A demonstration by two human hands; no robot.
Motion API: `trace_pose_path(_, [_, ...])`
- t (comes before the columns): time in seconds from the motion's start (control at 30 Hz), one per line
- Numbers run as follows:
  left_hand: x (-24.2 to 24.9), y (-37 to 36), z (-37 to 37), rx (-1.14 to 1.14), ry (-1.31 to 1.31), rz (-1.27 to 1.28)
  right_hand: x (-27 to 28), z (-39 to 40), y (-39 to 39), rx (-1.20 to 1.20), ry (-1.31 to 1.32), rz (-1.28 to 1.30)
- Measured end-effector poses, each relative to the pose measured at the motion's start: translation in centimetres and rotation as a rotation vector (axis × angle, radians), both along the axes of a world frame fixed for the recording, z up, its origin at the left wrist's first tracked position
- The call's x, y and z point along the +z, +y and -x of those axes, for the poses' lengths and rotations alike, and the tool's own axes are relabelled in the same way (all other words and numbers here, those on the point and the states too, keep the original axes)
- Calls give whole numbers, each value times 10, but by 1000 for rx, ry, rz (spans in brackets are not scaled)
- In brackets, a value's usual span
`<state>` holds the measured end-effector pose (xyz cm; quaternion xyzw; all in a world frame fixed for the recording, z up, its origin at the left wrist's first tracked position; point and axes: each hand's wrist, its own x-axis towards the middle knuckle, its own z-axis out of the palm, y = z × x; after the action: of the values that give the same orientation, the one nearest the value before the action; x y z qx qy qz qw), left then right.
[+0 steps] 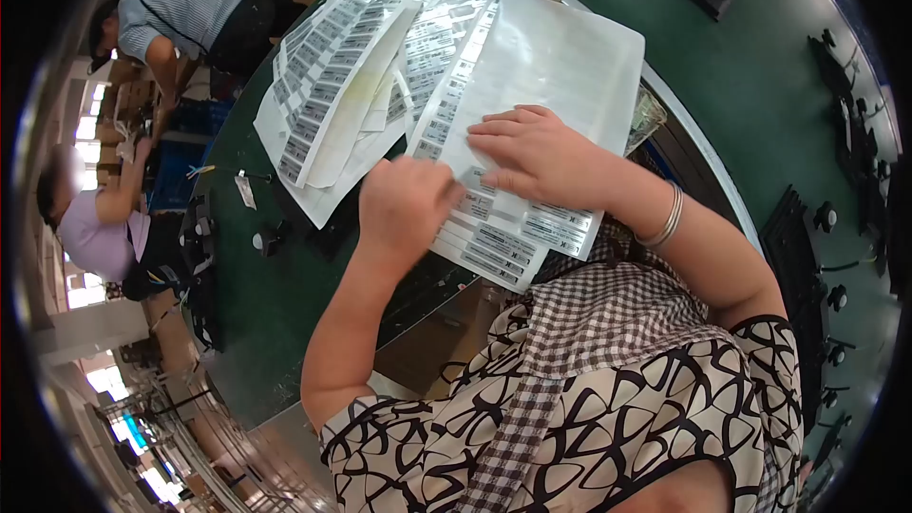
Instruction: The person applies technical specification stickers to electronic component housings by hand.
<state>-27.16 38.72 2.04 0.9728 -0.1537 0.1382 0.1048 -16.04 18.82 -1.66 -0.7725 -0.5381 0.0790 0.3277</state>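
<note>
While the right grip [522, 152] lies flat-fingered on glossy white label sheets [570, 52] at the green counter's [271, 347] near edge, the left grip [410, 204] curls, its hold unclear to me; counter stretches leftward.

left hand [410, 204] blurred, at label sheets [496, 245] | right hand [534, 154] laid on them | 2 people [195, 0] at left

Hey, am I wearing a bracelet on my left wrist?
No, the left wrist is bare, and the silvery bracelet is worn behind the right hand, which rests on the label sheet.
</note>
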Motion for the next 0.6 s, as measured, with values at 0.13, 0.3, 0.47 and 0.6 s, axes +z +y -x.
trace_pose_path(0.13, [74,-44,28,-555,227,458,2,-21,0,61,253,18])
trace_pose_path(0.3, [105,-30,13,-449,515,1275,20,-22,-5,-67,468,25])
trace_pose_path(0.47, [101,-38,-41,297,185,467,8,-40,-78,-656,900,-779])
trace_pose_path(0.6, [121,-78,-64,296,-128,170,-1,8,-153,-869,1116,-1050])
